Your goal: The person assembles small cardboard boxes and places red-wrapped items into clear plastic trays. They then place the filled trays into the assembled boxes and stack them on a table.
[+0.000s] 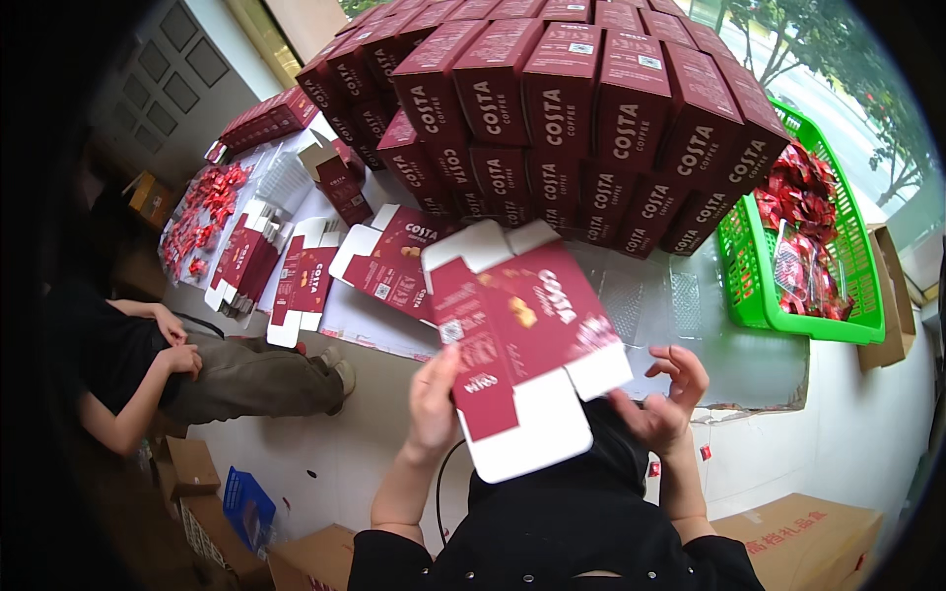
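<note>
A flat, unfolded maroon Costa Coffee carton (532, 318) with white end flaps is gripped along its left edge by my left hand (434, 402). Its near flaps hang over my lap. To the right of the carton is my right hand (665, 402), fingers apart and curled, with nothing in it. Behind the held carton, another flattened carton (392, 258) lies on the table. Clear plastic trays (621, 299) lie on the table beyond my right hand.
Stacked finished Costa boxes (562, 96) rise at the back. A green basket (802, 321) holds red packets at right. Flat carton bundles (247, 255), an open-topped carton (344, 181) and red packets (199, 221) are at left. Another person (185, 362) sits there. Cardboard boxes (805, 539) stand on the floor.
</note>
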A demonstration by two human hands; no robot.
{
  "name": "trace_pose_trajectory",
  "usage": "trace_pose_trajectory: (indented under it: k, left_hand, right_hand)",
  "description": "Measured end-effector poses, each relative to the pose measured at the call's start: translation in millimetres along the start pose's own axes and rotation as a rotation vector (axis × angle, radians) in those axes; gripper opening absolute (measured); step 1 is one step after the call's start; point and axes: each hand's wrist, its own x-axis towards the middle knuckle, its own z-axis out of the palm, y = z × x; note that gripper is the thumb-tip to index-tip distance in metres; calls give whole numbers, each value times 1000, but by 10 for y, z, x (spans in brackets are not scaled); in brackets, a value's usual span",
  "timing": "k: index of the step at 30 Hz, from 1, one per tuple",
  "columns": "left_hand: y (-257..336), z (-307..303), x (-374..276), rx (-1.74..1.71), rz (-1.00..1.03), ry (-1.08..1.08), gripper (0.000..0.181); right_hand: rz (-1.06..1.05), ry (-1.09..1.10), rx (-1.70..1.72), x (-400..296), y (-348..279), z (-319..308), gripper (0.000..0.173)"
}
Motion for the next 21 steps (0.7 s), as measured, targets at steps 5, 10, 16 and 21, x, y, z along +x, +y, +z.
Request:
trace_pose_trajectory:
  k: [5,10,16,21]
  left_hand:
    - [-164,420,-27,19,-71,-170,41]
    - [71,512,76,499,233,-305,29]
    - [434,703,277,897,971,-520,59]
    - [384,860,358,454,636,-1031,71]
  right_hand:
    - [-12,-329,-197,515,-341,-163,43]
    - [199,48,-72,669,-318,-223,31]
    - [318,-95,302,873,-303,-392,12]
    - [332,-247,555,880,-317,-284,21]
